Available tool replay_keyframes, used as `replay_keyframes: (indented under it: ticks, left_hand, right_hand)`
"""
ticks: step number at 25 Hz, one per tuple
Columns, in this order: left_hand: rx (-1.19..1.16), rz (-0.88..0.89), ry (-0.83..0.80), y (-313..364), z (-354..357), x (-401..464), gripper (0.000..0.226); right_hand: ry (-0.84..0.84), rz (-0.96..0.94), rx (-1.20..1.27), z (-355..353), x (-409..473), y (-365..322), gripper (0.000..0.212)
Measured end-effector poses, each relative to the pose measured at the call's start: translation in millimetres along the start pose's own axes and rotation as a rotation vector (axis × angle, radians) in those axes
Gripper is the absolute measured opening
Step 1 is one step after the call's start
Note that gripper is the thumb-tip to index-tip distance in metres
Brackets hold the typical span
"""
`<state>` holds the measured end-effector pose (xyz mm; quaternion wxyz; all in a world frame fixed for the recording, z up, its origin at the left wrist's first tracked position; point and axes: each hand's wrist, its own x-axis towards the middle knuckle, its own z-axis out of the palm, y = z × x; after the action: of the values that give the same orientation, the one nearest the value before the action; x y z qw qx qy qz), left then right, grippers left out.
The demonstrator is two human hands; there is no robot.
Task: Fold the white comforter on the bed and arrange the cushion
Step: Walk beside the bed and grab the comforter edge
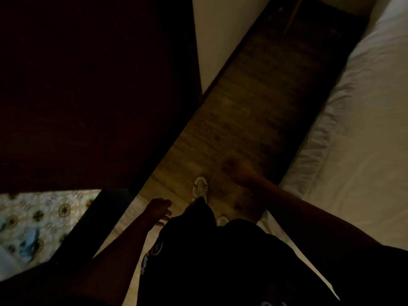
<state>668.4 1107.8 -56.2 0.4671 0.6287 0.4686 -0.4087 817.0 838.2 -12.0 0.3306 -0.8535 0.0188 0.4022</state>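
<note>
Nothing is held in either grip. The left hand [159, 209] hangs with loosely curled fingers beside the dark shorts; the right hand [239, 173] is blurred, so its grip cannot be told. The white comforter [357, 120] lies on the bed, to the right of the right hand and apart from it. No cushion is seen. In such dim light, the comforter's edge could be missed or gathered unevenly.
</note>
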Motion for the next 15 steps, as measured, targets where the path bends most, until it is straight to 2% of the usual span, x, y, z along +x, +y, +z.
replay_keyframes:
  ticks: [4, 8, 11, 15]
  left_hand:
    - [0.151, 0.031, -0.046, 87.6, -20.7, 30.9, 0.035]
    - [0.286, 0.125, -0.086, 198.8, -32.5, 51.5, 0.034]
    - [0.324, 0.286, -0.135, 295.1, -9.8, 46.7, 0.033]
    - [0.347, 0.477, -0.184, 424.4, 59.8, 42.9, 0.041]
  right_hand:
    - [0.039, 0.033, 0.111, -35.6, 31.9, -25.4, 0.03]
    - [0.109, 0.256, 0.205, -54.0, 47.4, -1.8, 0.027]
    - [0.185, 0.394, 0.233, -63.6, 54.3, 39.7, 0.033]
    - [0.222, 0.59, 0.31, -80.5, 56.5, 92.4, 0.035]
